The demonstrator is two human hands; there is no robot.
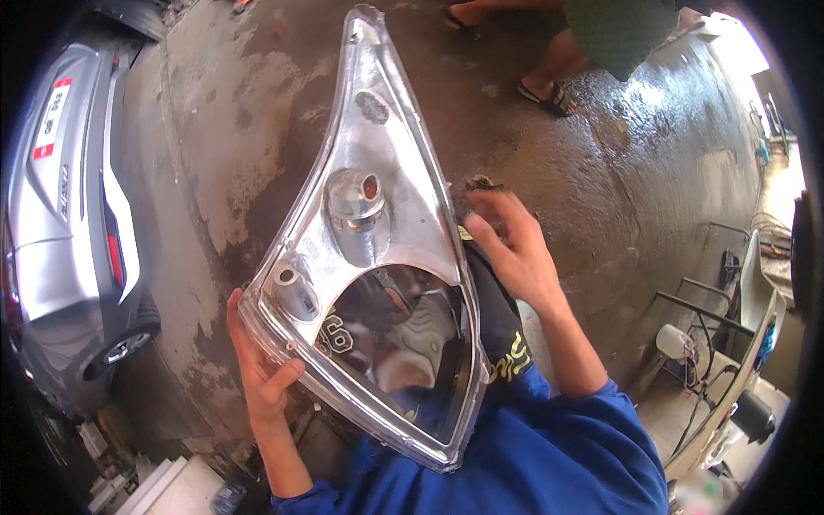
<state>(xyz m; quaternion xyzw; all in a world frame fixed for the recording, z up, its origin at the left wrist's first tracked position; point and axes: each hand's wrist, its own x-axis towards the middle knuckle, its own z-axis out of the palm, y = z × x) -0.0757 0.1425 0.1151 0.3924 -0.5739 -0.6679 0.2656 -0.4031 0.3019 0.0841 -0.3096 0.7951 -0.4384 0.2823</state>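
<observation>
Shiny, silver, tapering lamp housing (382,249), left hand (260,369) gripping its edge, right hand (518,249) loosely spread

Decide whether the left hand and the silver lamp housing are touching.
Touching: the head view shows the left hand gripping the silver lamp housing at its edge, thumb against the rim.

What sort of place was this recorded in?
Probably a vehicle repair shop, or a yard used as one: a silver car is parked at the left, the left hand holds a large lamp housing, and the floor is wet and stained.
</observation>
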